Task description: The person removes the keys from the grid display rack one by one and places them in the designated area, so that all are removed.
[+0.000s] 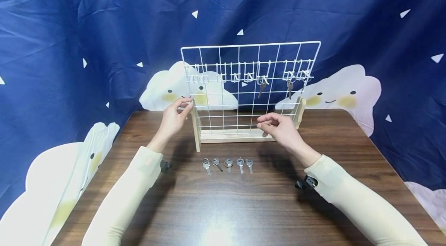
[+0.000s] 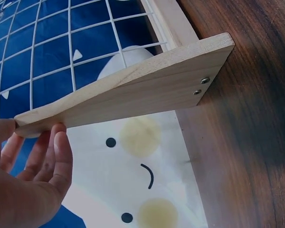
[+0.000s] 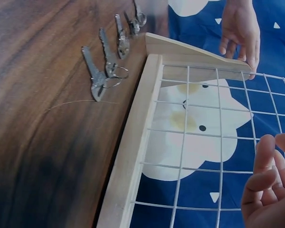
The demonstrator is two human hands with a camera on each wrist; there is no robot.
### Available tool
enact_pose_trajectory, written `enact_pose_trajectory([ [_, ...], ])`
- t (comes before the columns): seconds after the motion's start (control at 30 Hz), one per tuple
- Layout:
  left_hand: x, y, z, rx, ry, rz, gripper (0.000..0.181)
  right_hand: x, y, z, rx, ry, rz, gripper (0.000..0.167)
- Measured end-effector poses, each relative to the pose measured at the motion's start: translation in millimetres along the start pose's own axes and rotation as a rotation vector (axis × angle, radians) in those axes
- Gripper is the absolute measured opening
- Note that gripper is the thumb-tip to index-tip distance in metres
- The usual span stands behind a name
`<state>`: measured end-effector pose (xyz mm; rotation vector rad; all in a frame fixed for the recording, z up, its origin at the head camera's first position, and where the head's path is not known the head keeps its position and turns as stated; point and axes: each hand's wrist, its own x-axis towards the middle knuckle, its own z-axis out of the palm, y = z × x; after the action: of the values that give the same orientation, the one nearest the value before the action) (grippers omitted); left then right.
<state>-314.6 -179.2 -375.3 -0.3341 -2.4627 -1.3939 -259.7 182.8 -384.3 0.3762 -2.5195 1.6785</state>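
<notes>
A white wire grid rack point(image 1: 238, 105) on a wooden stand stands upright on the table. My left hand point(image 1: 175, 116) grips the upper end of the stand's left wooden side piece point(image 2: 133, 88), thumb on one side and fingers on the other. In front of the grid's lower right part is my right hand point(image 1: 281, 129), its fingers loosely bent and nothing visible between them. One key point(image 1: 262, 88) hangs from a hook right of the middle, and another key point(image 1: 290, 89) hangs farther right. Several loose keys with rings, one a silver key point(image 1: 228, 164), lie in a row before the rack.
White wire hooks point(image 1: 221, 77) line the grid's upper part. The brown wooden table point(image 1: 174, 207) extends toward me. Behind it hangs a dark blue cloth point(image 1: 139, 14) printed with clouds and white triangles.
</notes>
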Motion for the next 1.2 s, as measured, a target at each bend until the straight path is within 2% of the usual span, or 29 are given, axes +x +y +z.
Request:
enact_pose_trajectory([
  [0.5, -0.4, 3.0, 0.2, 0.044, -0.008, -0.016, 0.032, 4.1, -12, -7, 0.004, 0.052, -0.015, 0.026],
  [0.97, -0.4, 3.4, -1.6, 0.074, -0.011, -0.010, 0.033, 16.7, -29, -8, 0.175, 0.153, -0.030, 0.029],
  [1.2, 0.9, 2.3, -1.5, 0.087, -0.017, -0.016, 0.035, 22.7, -35, -8, 0.182, 0.198, -0.031, 0.030],
])
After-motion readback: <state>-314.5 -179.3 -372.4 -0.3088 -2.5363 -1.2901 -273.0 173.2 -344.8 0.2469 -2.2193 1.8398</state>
